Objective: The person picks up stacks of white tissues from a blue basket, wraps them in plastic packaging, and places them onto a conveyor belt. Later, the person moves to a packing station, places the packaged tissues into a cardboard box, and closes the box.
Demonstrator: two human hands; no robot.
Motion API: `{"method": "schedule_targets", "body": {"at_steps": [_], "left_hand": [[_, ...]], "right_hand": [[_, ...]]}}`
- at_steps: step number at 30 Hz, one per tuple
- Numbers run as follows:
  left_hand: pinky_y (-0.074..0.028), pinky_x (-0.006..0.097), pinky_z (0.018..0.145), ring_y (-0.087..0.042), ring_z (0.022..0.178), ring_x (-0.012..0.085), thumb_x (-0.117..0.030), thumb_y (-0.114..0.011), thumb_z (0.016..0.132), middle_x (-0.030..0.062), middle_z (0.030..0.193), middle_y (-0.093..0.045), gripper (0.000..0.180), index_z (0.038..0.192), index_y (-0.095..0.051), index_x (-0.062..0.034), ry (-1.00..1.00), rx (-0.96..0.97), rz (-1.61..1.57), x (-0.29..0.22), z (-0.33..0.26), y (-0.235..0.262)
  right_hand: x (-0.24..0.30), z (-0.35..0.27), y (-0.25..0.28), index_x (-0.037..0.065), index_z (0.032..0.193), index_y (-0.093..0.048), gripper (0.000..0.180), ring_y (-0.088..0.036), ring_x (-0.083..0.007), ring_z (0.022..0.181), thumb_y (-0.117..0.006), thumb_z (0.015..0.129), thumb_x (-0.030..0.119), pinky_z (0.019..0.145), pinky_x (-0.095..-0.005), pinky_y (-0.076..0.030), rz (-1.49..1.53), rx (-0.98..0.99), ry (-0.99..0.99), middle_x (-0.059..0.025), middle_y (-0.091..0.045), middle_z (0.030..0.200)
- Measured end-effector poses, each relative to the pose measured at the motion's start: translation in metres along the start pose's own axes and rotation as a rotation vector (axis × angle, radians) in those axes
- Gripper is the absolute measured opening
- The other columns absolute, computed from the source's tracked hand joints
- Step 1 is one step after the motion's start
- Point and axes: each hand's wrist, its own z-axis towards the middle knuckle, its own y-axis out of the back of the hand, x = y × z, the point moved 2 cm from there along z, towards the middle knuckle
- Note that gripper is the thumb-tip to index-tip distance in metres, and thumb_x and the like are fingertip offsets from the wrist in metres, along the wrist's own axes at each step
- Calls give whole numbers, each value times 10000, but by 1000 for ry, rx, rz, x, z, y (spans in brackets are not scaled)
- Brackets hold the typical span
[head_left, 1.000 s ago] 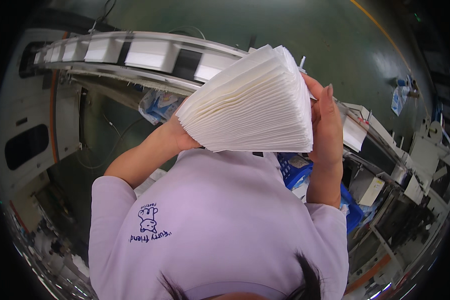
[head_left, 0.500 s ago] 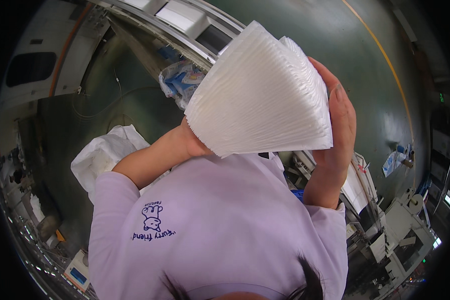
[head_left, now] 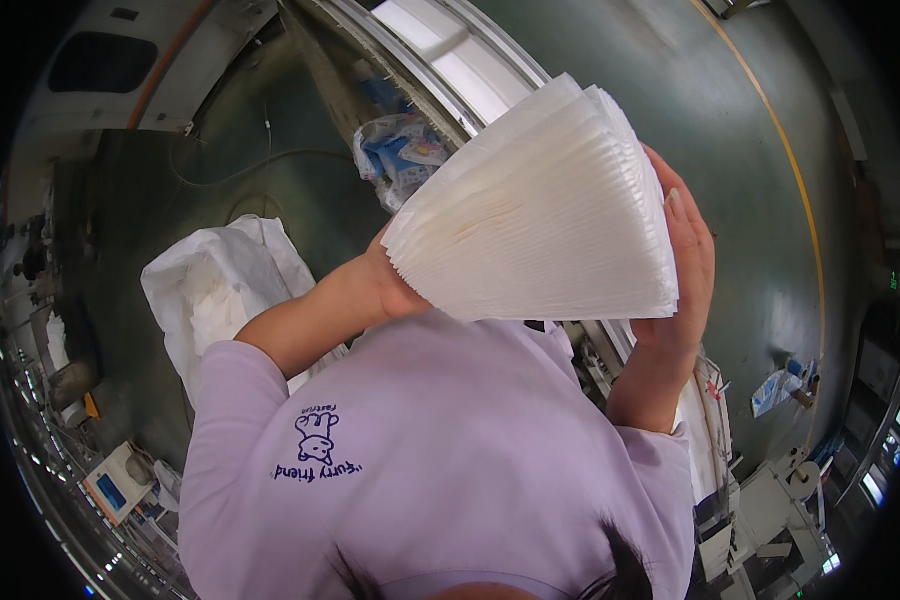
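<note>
Head view: two bare hands hold a thick stack of white folded paper sheets [head_left: 540,215] raised in front of the chest.

Gripping the narrow end of the stack, the left hand [head_left: 385,290] is closed around it, while the right hand [head_left: 682,265] lies flat against the wider end with fingers [head_left: 675,200] stretched along the edges (the sheets splay out like a fan between the two). The person wears a pale lilac shirt [head_left: 440,460] with a small dark printed figure. Below the left forearm lies a large white crumpled plastic bag [head_left: 220,285] on the dark green floor [head_left: 730,150]. Beyond the stack runs a long metal conveyor frame [head_left: 440,50], and just beside it sits a clear bag of blue-and-white packets [head_left: 400,155].
</note>
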Motion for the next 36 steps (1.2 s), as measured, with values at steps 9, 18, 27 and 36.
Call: {"method": "schedule_targets", "body": {"at_steps": [9, 18, 27, 36], "left_hand": [[-398, 319, 891, -500, 1028, 188, -155, -698, 703, 82, 1087, -515, 666, 1262, -344, -77, -523, -332, 1471, -30, -11, -27], [-400, 291, 890, -509, 1000, 157, -113, -784, 615, 78, 1060, -535, 813, 1269, -304, -54, -514, -303, 1692, -42, -33, -37], [-472, 302, 830, -590, 899, 166, 2, -695, 675, 84, 1003, -616, 431, 1083, -558, -4, -374, -258, 1537, -182, 21, -117], [-424, 286, 893, -532, 1006, 179, -64, -700, 727, 94, 1102, -557, 522, 1187, -466, 16, 702, -402, 1575, -236, 179, -25]], "right_hand": [[-31, 8, -4, 33, 1397, -4, 1066, -508, -239, 1080, -451, 718, 722, 930, -323, -362, -54, 345, -91, -203, -479, 1206], [-81, -18, -16, 75, 1404, -8, 947, -426, -251, 1111, -646, 707, 28, 964, -353, -314, -124, 192, 112, -177, -394, 1229], [-73, -28, 1, 38, 1389, -92, 799, -503, -265, 1051, -585, 789, 231, 912, -365, -365, -271, -114, 277, -179, -432, 1217], [-116, -119, -48, 6, 1328, -256, 571, -577, -177, 890, -506, 816, -23, 825, -272, -429, -134, -895, 5, -132, -562, 1019]]}}
